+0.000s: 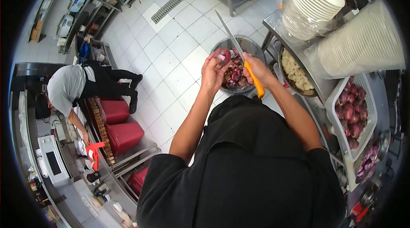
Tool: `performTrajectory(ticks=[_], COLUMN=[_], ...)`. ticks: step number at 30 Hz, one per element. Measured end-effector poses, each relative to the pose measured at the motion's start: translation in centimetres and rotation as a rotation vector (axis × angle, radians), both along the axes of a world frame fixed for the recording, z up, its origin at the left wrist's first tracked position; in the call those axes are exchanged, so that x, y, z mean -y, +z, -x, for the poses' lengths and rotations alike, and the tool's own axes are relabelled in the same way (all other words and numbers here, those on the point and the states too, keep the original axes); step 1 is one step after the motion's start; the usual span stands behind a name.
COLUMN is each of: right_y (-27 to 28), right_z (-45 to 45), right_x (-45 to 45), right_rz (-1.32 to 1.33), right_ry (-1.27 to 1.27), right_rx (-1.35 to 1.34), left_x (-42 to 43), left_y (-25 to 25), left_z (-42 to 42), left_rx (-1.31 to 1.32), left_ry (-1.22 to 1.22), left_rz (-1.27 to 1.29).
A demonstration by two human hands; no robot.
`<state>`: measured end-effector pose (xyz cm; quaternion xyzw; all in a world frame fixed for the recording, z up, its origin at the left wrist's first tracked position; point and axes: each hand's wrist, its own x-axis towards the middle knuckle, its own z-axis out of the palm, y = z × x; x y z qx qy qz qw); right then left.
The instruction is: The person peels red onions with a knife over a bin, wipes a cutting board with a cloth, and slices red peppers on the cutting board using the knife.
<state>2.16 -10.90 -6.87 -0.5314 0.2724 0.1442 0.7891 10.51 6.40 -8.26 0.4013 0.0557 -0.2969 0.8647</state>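
In the head view, we saw the wearer's two bare hands raised over a round bin lined with clear plastic (255,49), which stood on the white-tiled floor (171,63). The left grip (212,73) was closed around a glossy purple-red onion with a pale patch (222,57), held above the bin's near-left part. The right grip (255,71) was clenched on the yellow handle of a long, steel-bladed knife (232,38), its tip pointing up and away; the blade lay just beside the onion, and we could not tell whether they touched. Dark red and pale onion scraps (234,75) lay in the bin.

To the right, along a steel worktop (301,56), we noted a dark round pan of pale, lumpy florets (294,72), two stacks of white round tubs (316,4) in clear plastic, and a white perforated plastic crate (370,107) holding whole red onions (352,110). Near the crate sat a bowl of cut purple pieces (368,163).

At far left, we observed a co-worker in a grey shirt and black trousers (68,85), bent forward near two red plastic bins (124,138).
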Motion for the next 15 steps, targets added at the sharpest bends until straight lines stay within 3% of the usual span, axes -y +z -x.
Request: performTrajectory(ticks=[5, 9, 15], right_y=[0.1, 0.1, -1.1], right_z=[-1.1, -1.4, -3.0], right_x=[0.8, 0.5, 1.2], right_rz=[0.057, 0.214, 0.305], right_ry=[0.065, 0.074, 0.146], right_rx=[-0.100, 0.035, 0.033], left_x=[-0.6, -1.3, -1.3], left_y=[-0.9, -2.3, -1.2], left_z=[-0.9, -1.7, -2.3], left_rx=[-0.220, -0.367, -0.277], left_ry=[0.012, 0.042, -0.028], left_rz=[0.175, 0.325, 0.456])
